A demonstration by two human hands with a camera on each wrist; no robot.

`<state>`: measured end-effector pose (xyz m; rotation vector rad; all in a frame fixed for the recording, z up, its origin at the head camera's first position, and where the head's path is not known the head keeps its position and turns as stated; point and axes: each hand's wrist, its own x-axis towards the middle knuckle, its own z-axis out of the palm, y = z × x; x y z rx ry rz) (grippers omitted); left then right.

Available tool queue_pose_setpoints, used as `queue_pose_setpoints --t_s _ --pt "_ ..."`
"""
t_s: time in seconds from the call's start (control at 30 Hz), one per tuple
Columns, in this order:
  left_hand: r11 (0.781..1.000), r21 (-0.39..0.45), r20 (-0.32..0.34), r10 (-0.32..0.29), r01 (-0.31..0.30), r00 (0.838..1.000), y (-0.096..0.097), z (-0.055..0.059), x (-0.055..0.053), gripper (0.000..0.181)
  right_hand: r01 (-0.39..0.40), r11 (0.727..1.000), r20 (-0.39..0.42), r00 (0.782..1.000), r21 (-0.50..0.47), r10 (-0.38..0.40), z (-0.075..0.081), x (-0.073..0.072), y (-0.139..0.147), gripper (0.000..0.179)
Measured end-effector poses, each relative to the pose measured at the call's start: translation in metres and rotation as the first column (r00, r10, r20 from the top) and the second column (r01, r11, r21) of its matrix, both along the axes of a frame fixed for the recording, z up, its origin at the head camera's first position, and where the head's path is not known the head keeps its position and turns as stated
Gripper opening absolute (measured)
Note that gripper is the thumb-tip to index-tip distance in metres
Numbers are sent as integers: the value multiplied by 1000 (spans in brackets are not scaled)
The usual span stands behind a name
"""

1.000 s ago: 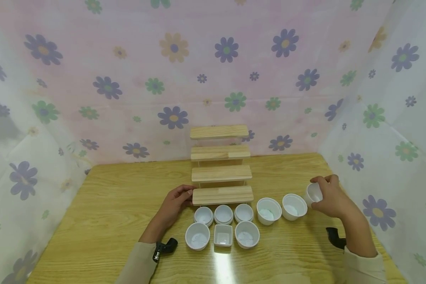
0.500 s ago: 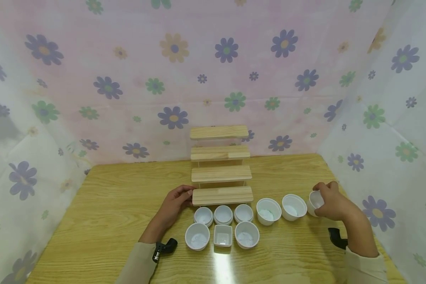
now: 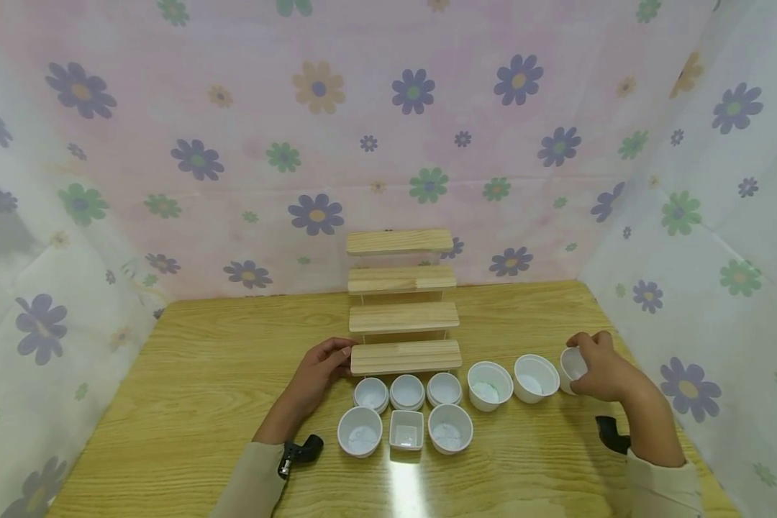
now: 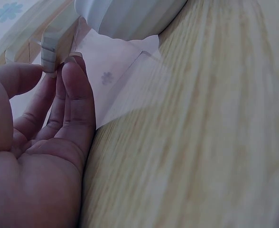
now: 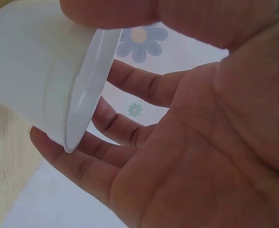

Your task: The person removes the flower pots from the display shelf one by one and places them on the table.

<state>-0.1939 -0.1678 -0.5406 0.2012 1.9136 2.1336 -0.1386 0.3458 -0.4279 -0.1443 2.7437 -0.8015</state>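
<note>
My right hand [image 3: 609, 370] holds a white plastic cup [image 3: 570, 368] at the right end of a row of cups, thumb on the near side and fingers across the far rim. In the right wrist view the cup [image 5: 40, 66] tilts, thumb on top and fingertips beneath its rim. At the stand's left side, my left hand [image 3: 316, 375] pinches the end of the lowest board [image 3: 406, 357] of a tiered wooden stand. The left wrist view shows the board's end [image 4: 55, 47] between thumb and fingers, with the hand's edge along the tabletop.
Two white cups [image 3: 490, 386] [image 3: 536, 378] stand left of the held one. Before the stand sit three small round pots [image 3: 407, 393], two larger round bowls [image 3: 360, 432] [image 3: 450, 429] and a square dish [image 3: 406, 431]. Flowered cloth [image 3: 375, 115] encloses the table's back and sides.
The right hand and its cup have come slightly nearer to me, with a small shift right and partly back. The left hand, stand and other cups stay put.
</note>
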Motion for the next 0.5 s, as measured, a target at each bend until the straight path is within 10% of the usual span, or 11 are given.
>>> queue_pose_setpoints --t_s 0.5 --pt "999 -29 21 18 -18 1000 1 5 1 36 -15 1000 -22 1000 2 15 0 0 1 77"
